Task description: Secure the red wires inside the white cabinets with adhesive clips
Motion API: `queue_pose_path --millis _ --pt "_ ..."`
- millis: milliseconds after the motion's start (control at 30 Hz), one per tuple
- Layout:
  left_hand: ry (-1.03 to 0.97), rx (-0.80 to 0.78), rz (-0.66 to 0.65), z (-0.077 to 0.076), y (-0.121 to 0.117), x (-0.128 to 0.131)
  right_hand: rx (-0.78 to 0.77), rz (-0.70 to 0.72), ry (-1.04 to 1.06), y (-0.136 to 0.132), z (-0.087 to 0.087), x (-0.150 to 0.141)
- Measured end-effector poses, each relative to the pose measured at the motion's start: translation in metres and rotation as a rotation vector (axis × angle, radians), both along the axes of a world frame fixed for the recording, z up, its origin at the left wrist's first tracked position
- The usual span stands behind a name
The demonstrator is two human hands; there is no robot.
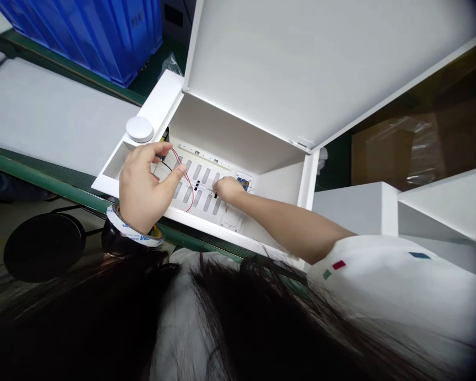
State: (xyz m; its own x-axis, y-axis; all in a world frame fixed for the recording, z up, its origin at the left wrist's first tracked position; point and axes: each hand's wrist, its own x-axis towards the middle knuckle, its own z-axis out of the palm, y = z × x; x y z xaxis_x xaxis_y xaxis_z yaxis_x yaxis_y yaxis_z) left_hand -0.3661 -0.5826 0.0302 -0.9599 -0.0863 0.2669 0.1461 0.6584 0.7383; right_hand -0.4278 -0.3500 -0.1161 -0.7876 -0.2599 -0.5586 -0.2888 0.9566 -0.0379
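Observation:
A white box (168,210) lies with its lid (301,69) raised, and inside it is a slotted white panel (197,172). My left hand (145,185) is at the box's left end, thumb and index finger apart. Thin red wires (190,191) loop down past those fingertips onto the panel; a black wire (165,165) runs behind the hand. Reaching in from the right, my right hand (228,189) has its fingers closed low over the panel. A small black part (216,196) shows beside them, and what they pinch is hidden. A blue circuit board (243,183) sits just beyond this hand.
A round white disc (139,129) rests on the box's left end. Behind stands a blue crate (103,37). More white boxes (351,206) and a cardboard carton (384,151) are on the right. A dark round stool (44,246) is at lower left.

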Motion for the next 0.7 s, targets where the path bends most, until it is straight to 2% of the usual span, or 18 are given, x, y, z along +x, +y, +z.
queue_pose_path --millis 200,333,500,700 --pt "-0.015 0.037 0.011 -0.001 -0.002 0.0 0.002 0.184 -0.041 0.017 -0.022 0.008" --pt "0.002 0.036 0.004 -0.001 -0.003 0.0 0.013 0.215 -0.028 0.026 -0.032 0.006" --pt "-0.003 0.052 0.004 0.0 -0.002 0.0 0.023 0.238 -0.073 0.022 -0.027 0.01" --pt "-0.019 0.058 -0.002 0.001 -0.003 0.0 0.035 0.151 -0.093 0.011 -0.022 0.014"
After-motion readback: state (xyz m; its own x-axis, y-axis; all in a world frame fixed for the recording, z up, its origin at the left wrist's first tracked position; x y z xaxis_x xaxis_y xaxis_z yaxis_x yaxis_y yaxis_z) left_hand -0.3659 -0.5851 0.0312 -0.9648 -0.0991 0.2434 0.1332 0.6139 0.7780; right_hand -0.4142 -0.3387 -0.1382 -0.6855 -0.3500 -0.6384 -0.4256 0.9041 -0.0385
